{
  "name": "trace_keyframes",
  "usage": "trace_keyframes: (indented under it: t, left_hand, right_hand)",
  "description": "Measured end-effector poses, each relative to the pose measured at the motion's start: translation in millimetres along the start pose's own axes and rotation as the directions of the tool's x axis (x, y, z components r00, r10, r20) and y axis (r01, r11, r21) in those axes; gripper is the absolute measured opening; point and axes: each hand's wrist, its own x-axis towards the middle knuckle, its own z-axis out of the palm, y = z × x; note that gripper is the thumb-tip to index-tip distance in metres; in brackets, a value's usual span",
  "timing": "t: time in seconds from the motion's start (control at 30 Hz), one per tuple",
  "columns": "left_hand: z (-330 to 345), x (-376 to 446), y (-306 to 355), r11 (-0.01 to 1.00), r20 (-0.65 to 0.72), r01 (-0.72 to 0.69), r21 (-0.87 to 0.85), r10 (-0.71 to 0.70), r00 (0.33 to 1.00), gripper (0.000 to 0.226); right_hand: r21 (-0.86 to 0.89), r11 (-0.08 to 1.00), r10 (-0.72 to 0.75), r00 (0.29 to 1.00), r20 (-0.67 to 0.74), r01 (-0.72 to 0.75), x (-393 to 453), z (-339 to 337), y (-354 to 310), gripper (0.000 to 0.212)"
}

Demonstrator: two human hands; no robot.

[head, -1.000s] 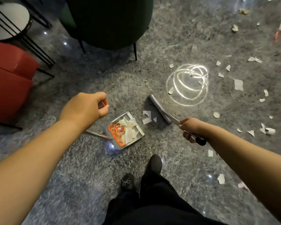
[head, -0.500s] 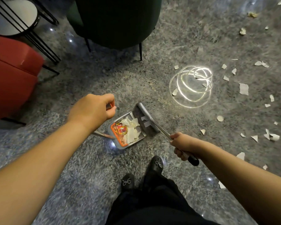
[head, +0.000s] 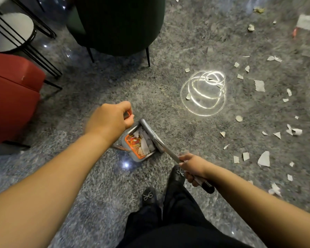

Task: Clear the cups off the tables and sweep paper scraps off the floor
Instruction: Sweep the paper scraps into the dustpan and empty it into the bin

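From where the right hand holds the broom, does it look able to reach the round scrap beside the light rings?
Probably yes: the right hand grips the broom, and bare floor lies between it and the round scrap.

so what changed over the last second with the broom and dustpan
The right hand drew the broom head in to the dustpan mouth, pushing two scraps inside. The left hand kept gripping the dustpan handle; the scraps on the right stayed put.

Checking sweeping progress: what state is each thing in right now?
Dustpan: on floor, holding paper scraps.
Broom: head at dustpan mouth.
Left hand: grips dustpan handle.
Right hand: grips broom handle.
Paper scraps: many unswept at right.
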Motion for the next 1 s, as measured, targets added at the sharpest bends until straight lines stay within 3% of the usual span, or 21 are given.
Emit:
trace_keyframes:
  t: [0.23, 0.5, 0.77, 1.0]
  left_hand:
    - [-10, -29, -1, 0.998, -0.079, -0.020, -0.059, 0.016, 0.997, 0.012]
    - [-34, -6, 42, 0.987, -0.150, -0.131, -0.092, 0.117, 0.982, 0.011]
    - [-39, 77, 123, 0.965, -0.195, -0.242, -0.100, 0.219, 0.956, 0.010]
    - [-34, 174, 200, 0.966, -0.191, -0.250, -0.063, 0.234, 0.953, 0.012]
  right_hand:
    - [0.131, 0.991, -0.004, 0.996, -0.093, 0.016, -32, 4, 10, 0.032]
    - [0.175, 0.980, -0.053, 0.968, -0.244, 0.098, -59, -27, 9, 0.037]
    - [0.294, 0.939, -0.095, 0.956, -0.278, 0.179, -52, -134, 3, 0.029]
    - [0.409, 0.902, -0.046, 0.972, -0.231, 0.140, -33, -259, -27, 0.035]
